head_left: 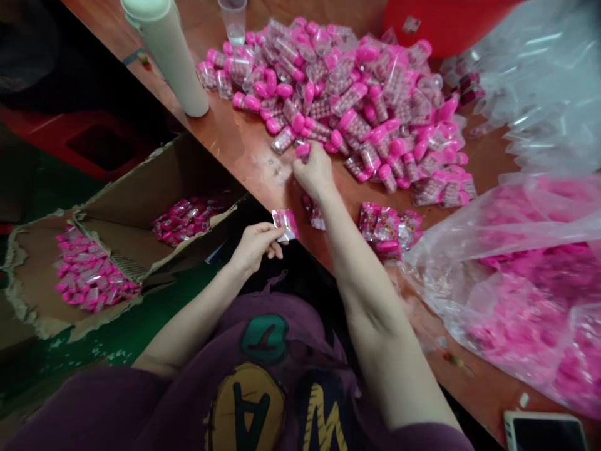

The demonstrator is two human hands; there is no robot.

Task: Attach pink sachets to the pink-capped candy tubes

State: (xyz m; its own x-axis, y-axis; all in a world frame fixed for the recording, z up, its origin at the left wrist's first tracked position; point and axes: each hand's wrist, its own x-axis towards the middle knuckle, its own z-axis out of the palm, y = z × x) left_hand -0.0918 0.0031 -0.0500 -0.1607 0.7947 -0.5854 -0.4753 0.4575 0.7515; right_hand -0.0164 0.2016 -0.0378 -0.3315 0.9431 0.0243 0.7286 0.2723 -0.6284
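1 pink packet (286,225) is pinched in the left hand (253,246); beyond it and to its right, 1 pink-capped bottle (303,151) is gripped by the right hand (314,174), nearer the pile (347,94), the bottle's long axis being mostly hidden.

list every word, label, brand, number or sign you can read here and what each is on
"A": yellow patch on the purple shirt
"W", or an upside-down "M": dark patch on the shirt
Unclear: mark on the teal patch
Too small or blurred to read: any print on the packet in the left hand, the loose packets, the sticker
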